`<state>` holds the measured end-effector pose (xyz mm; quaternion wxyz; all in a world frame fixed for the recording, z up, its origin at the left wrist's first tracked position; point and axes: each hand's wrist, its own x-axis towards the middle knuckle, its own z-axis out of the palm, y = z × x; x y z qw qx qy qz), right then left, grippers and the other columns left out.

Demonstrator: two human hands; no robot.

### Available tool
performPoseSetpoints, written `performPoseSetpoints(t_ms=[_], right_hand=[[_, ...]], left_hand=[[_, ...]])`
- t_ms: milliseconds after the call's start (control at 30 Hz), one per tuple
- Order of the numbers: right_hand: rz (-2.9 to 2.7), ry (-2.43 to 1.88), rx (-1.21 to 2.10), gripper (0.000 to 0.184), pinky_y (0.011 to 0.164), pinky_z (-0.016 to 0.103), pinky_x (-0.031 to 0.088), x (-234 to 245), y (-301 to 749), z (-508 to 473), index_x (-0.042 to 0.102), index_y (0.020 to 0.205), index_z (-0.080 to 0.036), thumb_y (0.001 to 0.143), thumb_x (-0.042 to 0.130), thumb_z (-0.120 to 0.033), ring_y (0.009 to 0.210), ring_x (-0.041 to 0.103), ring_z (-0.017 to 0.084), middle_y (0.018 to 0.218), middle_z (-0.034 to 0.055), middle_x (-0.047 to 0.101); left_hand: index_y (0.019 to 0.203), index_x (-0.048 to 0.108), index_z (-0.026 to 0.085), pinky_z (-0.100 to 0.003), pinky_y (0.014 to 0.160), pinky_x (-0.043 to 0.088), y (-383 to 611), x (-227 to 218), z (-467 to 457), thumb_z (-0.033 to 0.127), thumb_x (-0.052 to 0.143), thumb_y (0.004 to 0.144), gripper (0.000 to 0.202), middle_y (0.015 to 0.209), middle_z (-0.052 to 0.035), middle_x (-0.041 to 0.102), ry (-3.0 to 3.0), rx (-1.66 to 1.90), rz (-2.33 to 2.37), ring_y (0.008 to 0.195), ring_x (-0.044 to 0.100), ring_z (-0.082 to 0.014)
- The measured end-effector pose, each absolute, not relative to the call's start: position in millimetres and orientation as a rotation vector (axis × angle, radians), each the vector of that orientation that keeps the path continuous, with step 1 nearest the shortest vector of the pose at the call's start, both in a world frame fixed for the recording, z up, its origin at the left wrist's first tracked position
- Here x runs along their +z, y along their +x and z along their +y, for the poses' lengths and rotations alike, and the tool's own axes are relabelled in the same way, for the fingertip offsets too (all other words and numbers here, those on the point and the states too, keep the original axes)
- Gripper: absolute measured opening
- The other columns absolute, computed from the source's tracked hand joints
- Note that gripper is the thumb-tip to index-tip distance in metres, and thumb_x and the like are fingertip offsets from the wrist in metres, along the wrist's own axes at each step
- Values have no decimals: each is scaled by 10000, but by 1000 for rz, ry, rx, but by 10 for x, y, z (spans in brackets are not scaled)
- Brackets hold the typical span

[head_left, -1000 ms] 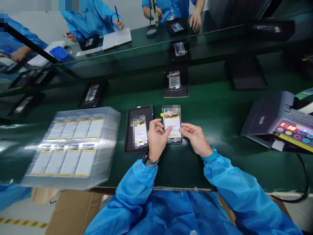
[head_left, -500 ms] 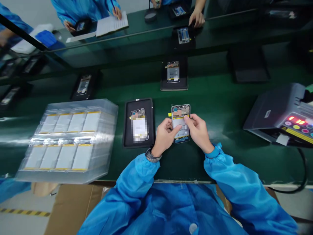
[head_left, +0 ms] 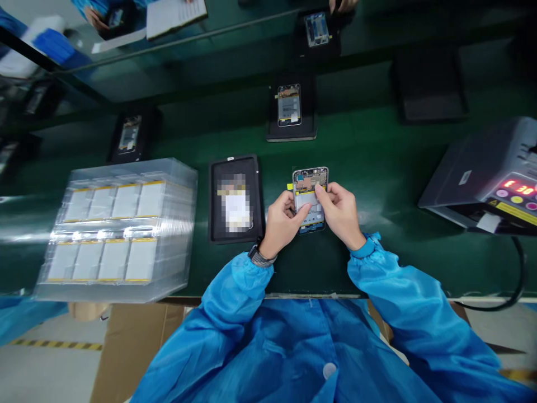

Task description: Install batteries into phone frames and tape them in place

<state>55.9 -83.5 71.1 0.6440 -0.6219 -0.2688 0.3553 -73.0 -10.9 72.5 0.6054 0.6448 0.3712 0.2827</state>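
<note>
An opened smartphone (head_left: 309, 184) is held between my two hands, its circuit board at the top and a pale battery (head_left: 305, 200) below. My left hand (head_left: 282, 221) grips its left edge, the thumb lying on the battery. On the other side my right hand (head_left: 340, 212) holds the right edge, with the thumb pressed near the battery's yellow upper strip. A small yellow tab sticks out at the phone's left. The fingers beneath the phone are hidden. To the left lies a black tray (head_left: 213, 218) with another open phone in it, partly blurred out.
Stacked clear plastic trays of batteries (head_left: 113, 224) stand at the left. A grey machine with a red display (head_left: 474, 179) is at the right. Farther back, black trays (head_left: 291, 134) carry more open phones, and a co-worker's hand (head_left: 344, 5) shows at the top.
The view has shifted, so the table things sit higher in the picture. Both hands still hold the phone, with their thumbs in nearly the same places.
</note>
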Motion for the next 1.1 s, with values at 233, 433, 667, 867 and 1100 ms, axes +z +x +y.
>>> performPoseSetpoints(t_ms=[233,433,667,867,1100], right_hand=[[-729,-1530,699,524,443,231,236,639,512,-860,375,684,-218,927,646,-594,486,323,83,535,-53,415],[-801,-1579,633,471,483,235,251,628,408,-908,396,701,-216,955,611,-549,508,307,91,541,-56,395],[-811,-1573,612,414,493,235,273,676,377,-920,454,726,-215,946,609,-531,505,329,97,551,-54,411],[-829,-1569,602,264,511,240,298,695,375,-928,556,833,-208,942,614,-441,517,385,106,583,-51,472],[-776,-1527,540,254,517,240,307,727,334,-926,497,724,-199,889,638,-332,534,409,97,590,-50,474]], left_hand=[[812,591,176,-223,579,470,-691,740,-159,450,749,850,319,740,-5,655,1414,756,899,632,599,-119],[850,652,154,-209,580,452,-649,727,-191,440,776,827,313,737,0,657,1371,879,981,630,577,-108],[862,696,141,-215,586,462,-661,704,-176,434,783,811,309,763,-21,695,1371,885,950,635,592,-117],[847,711,137,-212,565,453,-658,744,-170,415,805,776,302,716,-12,681,1375,880,964,603,578,-113],[829,731,142,-220,601,477,-648,715,-204,424,825,748,308,738,-21,696,1296,882,937,641,593,-124]])
